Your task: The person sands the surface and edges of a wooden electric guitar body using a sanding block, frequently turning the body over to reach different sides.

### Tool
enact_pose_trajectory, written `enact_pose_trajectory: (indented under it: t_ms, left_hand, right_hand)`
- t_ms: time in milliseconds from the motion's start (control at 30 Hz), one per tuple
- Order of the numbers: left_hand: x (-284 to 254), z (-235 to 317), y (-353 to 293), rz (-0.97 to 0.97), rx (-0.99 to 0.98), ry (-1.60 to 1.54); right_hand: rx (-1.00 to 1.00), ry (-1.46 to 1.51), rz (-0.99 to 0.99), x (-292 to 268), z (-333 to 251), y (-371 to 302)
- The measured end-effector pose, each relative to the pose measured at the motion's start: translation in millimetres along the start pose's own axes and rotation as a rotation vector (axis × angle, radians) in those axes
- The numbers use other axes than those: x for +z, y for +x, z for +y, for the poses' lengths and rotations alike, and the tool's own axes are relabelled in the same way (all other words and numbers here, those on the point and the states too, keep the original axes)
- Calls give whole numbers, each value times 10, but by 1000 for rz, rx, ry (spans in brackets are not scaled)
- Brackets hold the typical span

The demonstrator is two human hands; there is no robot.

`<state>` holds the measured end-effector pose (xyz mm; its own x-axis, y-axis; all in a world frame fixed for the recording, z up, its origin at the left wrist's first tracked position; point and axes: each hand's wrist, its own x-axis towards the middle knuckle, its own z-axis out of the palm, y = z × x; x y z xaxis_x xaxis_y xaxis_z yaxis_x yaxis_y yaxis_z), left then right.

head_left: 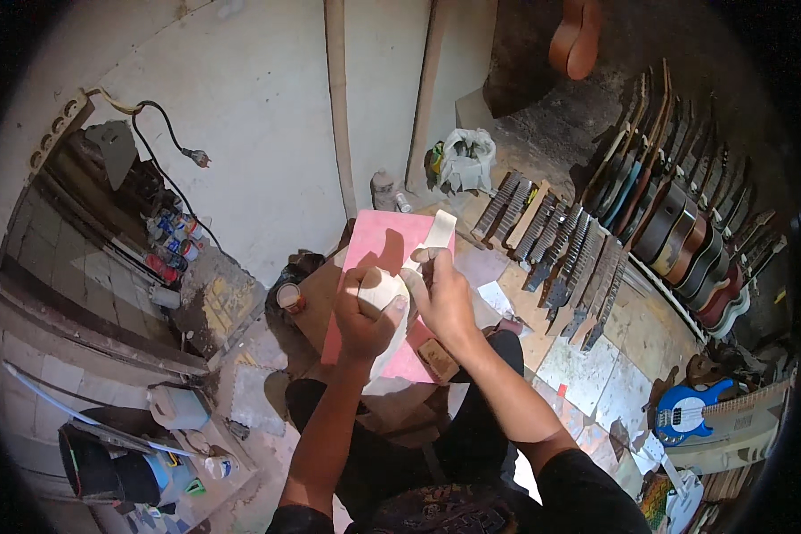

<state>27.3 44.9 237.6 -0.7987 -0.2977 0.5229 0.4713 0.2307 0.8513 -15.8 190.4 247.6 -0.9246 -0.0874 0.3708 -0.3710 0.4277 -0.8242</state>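
Workshop floor, tiled and dusty. Left hand (368,313) and right hand (442,294) both grip a pale unfinished wooden guitar neck (407,285) above a pink flat board (378,258); row of guitar bodies (685,240) along the wall.

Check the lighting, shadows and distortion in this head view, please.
Head view: hard sunlight brightens the wall and casts sharp hand shadows on the pink board; the left hand and right hand holding the pale wooden piece are sharp; fisheye bends edges, corners are black.
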Motion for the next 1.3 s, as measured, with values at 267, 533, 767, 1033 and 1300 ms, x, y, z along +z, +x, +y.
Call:
enact_pose_trajectory:
  t_ms: [267, 533, 767, 1033, 1300]
  left_hand:
    - [-52, 37, 47, 32, 32, -10]
    - [-68, 45, 51, 42, 123, 7]
    - [-148, 43, 38, -28, 32, -100]
    - [-194, 73, -36, -30, 98, 39]
    - [-315, -11, -97, -34, 15, -60]
  right_hand:
    - [6, -107, -29, 27, -50, -13]
    - [75, -99, -39, 10, -120, 42]
    - [-9, 63, 86, 37, 31, -57]
    - [125, 49, -21, 55, -144, -153]
    - [57, 79, -111, -28, -144, -166]
